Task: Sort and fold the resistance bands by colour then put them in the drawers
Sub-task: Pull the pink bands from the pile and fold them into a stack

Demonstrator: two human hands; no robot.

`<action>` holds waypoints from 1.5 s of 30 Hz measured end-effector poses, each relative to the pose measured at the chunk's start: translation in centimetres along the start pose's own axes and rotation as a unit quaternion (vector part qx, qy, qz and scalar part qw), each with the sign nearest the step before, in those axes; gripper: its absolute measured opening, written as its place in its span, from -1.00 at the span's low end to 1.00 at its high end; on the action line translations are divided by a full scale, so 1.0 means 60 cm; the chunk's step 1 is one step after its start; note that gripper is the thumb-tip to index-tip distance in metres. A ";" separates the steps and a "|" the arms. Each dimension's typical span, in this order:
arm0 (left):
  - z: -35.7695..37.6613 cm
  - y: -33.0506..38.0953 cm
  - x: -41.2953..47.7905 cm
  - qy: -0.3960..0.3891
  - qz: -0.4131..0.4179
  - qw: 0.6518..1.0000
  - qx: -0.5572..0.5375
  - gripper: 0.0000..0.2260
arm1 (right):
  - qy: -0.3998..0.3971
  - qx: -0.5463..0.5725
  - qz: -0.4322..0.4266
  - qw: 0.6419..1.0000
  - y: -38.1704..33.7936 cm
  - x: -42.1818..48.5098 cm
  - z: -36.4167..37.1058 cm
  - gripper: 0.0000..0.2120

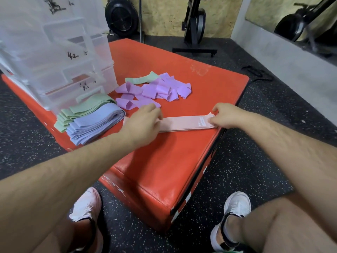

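Bare forearms reach from the bottom over the red padded box [164,161]. On it, the right hand [225,115] pinches the right end of the pink band [180,124] with thumb and curled fingers, at the box's right edge. The left hand [144,123] lies palm down over the band's left end, fingers bent; whether it grips is hidden. The band lies flat and doubled between the hands, with a small white label near the right hand.

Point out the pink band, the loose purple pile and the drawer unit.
pink band [182,124]: head view, its bare middle.
purple pile [151,91]: head view, a band near the centre.
drawer unit [60,57]: head view, clear front of a middle drawer.
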State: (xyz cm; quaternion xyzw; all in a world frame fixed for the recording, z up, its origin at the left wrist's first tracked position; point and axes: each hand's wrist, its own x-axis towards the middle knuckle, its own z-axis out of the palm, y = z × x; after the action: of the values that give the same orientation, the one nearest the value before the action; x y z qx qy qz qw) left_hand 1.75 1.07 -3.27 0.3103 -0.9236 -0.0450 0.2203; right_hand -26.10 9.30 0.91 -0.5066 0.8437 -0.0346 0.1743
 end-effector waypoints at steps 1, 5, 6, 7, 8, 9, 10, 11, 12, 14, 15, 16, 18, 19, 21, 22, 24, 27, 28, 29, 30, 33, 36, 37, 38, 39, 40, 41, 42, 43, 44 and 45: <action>0.012 0.014 0.006 -0.009 0.029 0.999 -0.011 -0.85 | -0.008 0.020 0.014 1.000 -0.003 -0.002 0.000 -0.58; 0.046 0.060 0.024 -0.059 0.067 0.996 -0.012 -0.75 | -0.024 0.082 0.056 0.995 -0.009 -0.001 0.004 -0.78; 0.049 0.067 0.028 -0.073 0.060 0.995 -0.008 -0.72 | -0.026 0.097 0.064 0.993 -0.010 -0.001 0.004 -0.80; 0.053 0.071 0.033 -0.083 0.051 0.995 -0.002 -0.71 | -0.026 0.111 0.072 0.991 -0.010 0.000 0.005 -0.81; 0.054 0.075 0.037 -0.087 0.045 0.995 0.005 -0.72 | -0.027 0.121 0.077 0.989 -0.009 0.002 0.005 -0.80; 0.053 0.078 0.040 -0.088 0.039 0.995 0.007 -0.74 | -0.031 0.129 0.080 0.988 -0.007 0.003 0.004 -0.80; 0.053 0.080 0.042 -0.085 0.036 0.996 0.005 -0.76 | -0.036 0.136 0.083 0.987 -0.007 0.003 0.004 -0.80; 0.054 0.080 0.044 -0.081 0.034 0.996 0.001 -0.78 | -0.043 0.141 0.084 0.986 -0.006 0.004 0.004 -0.81; 0.053 0.080 0.045 -0.081 0.031 0.996 -0.004 -0.79 | -0.049 0.143 0.085 0.985 -0.005 0.005 0.003 -0.80; 0.054 0.077 0.047 -0.087 0.023 0.996 -0.014 -0.80 | -0.056 0.147 0.080 0.984 -0.003 0.006 0.001 -0.76; 0.053 0.076 0.048 -0.091 0.016 0.996 -0.020 -0.81 | -0.057 0.152 0.076 0.984 -0.003 0.006 -0.002 -0.73; 0.052 0.075 0.049 -0.092 0.008 0.995 -0.028 -0.82 | -0.058 0.160 0.071 0.983 -0.002 0.006 -0.006 -0.74; 0.052 0.073 0.050 -0.093 -0.005 0.995 -0.043 -0.82 | -0.058 0.180 0.057 0.980 -0.002 0.004 -0.018 -0.81; 0.053 0.073 0.052 -0.098 -0.011 0.994 -0.053 -0.81 | -0.053 0.185 0.051 0.980 -0.004 0.002 -0.026 -0.86; 0.051 0.075 0.054 -0.122 -0.022 0.989 -0.084 -0.78 | -0.021 0.173 0.049 0.983 -0.008 -0.004 -0.042 -0.90; 0.049 0.078 0.056 -0.135 -0.026 0.985 -0.100 -0.77 | 0.003 0.161 0.049 0.986 -0.010 -0.008 -0.050 -0.88; 0.048 0.086 0.059 -0.153 -0.037 0.980 -0.126 -0.77 | 0.046 0.146 0.047 0.987 -0.016 -0.017 -0.062 -0.85; 0.032 0.094 0.066 -0.147 -0.108 0.954 -0.239 -0.78 | 0.070 0.165 0.023 0.984 -0.036 -0.027 -0.067 -0.88; 0.022 0.097 0.068 -0.140 -0.143 0.937 -0.288 -0.79 | 0.075 0.171 0.012 0.982 -0.047 -0.030 -0.066 -0.88; 0.013 0.098 0.070 -0.125 -0.176 0.919 -0.330 -0.78 | 0.080 0.177 -0.001 0.981 -0.059 -0.032 -0.065 -0.87; 0.003 0.098 0.073 -0.102 -0.205 0.901 -0.368 -0.76 | 0.086 0.180 -0.011 0.980 -0.073 -0.035 -0.063 -0.86; -0.023 0.096 0.081 -0.049 -0.273 0.820 -0.500 -0.69 | 0.099 0.165 -0.048 0.980 -0.116 -0.043 -0.052 -0.81; -0.049 0.083 0.082 -0.039 -0.305 0.746 -0.591 -0.66 | 0.098 0.145 -0.093 0.980 -0.159 -0.060 -0.037 -0.82; -0.056 0.078 0.080 -0.038 -0.312 0.732 -0.605 -0.65 | 0.096 0.139 -0.105 0.980 -0.171 -0.064 -0.033 -0.79; -0.063 0.073 0.076 -0.038 -0.320 0.725 -0.609 -0.65 | 0.094 0.132 -0.115 0.980 -0.182 -0.066 -0.029 -0.75; -0.067 0.065 0.073 -0.036 -0.326 0.726 -0.605 -0.66 | 0.093 0.127 -0.125 0.980 -0.192 -0.069 -0.026 -0.69; -0.070 0.058 0.069 -0.033 -0.330 0.732 -0.595 -0.67 | 0.087 0.131 -0.133 0.979 -0.201 -0.070 -0.023 -0.63; -0.072 0.051 0.064 -0.031 -0.332 0.740 -0.584 -0.67 | 0.075 0.142 -0.140 0.977 -0.209 -0.071 -0.020 -0.61; -0.075 0.043 0.059 -0.027 -0.336 0.747 -0.574 -0.67 | 0.056 0.156 -0.148 0.975 -0.215 -0.072 -0.019 -0.63; -0.076 0.034 0.053 -0.022 -0.339 0.752 -0.565 -0.66 | 0.030 0.170 -0.156 0.973 -0.220 -0.075 -0.017 -0.66; -0.078 0.028 0.047 -0.018 -0.337 0.760 -0.556 -0.67 | 0.003 0.182 -0.163 0.970 -0.225 -0.076 -0.016 -0.72; -0.079 0.021 0.041 -0.013 -0.338 0.768 -0.544 -0.69 | -0.020 0.192 -0.169 0.967 -0.229 -0.077 -0.015 -0.78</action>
State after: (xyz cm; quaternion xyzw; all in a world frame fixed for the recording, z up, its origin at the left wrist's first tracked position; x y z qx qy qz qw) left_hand 1.37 0.87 2.18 0.4297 -0.5830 -0.6154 0.3111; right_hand -12.88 6.53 6.15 -0.5994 0.7199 -0.2146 0.2763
